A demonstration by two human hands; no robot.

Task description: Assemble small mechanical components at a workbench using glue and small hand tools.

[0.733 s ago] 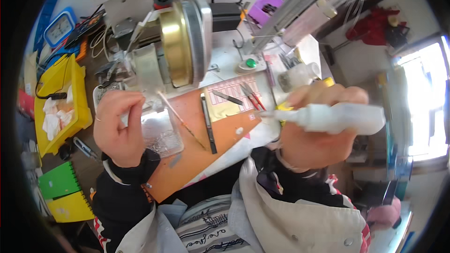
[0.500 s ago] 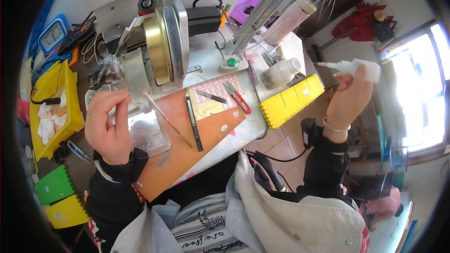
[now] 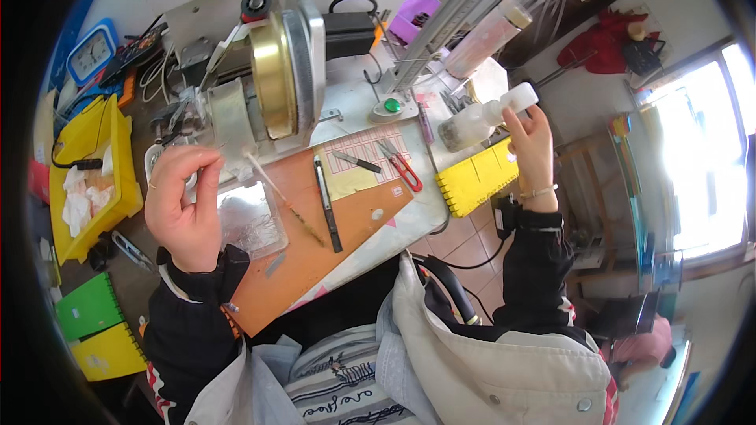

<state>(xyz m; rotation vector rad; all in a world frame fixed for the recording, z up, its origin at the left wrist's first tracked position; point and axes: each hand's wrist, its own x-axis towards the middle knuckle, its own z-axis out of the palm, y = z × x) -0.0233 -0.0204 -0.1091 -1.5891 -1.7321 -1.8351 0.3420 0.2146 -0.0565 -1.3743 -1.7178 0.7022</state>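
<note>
The person's left hand [image 3: 185,208] is raised above the near left side of the white table [image 3: 366,248], its thumb and forefinger tips pinched together; whether something tiny is caught between them cannot be told. The right hand [image 3: 533,145] is partly closed, its thumb and fingertips gripping a small white plastic bottle [image 3: 521,97], which is held tilted at the far right of the table. In this view the bottle overlaps a translucent plastic jar [image 3: 463,129], and a gap between the two cannot be made out.

Below the right hand lies a yellow spiral-bound notebook [image 3: 476,179]. Beside the left hand is a shallow clear plastic box [image 3: 253,224] with fine bits in it. An orange flat mat [image 3: 362,220] carries a thin stick with a pale end and a brownish end [image 3: 285,201], and, to the right of it, a slim black pen-like tool [image 3: 326,208]. Farther right, a small dark-handled blade [image 3: 358,161] lies on a sheet with a red printed grid [image 3: 342,144], near red-handled scissors [image 3: 403,169]. Behind these stands a brass-coloured wheel [image 3: 272,83].
</note>
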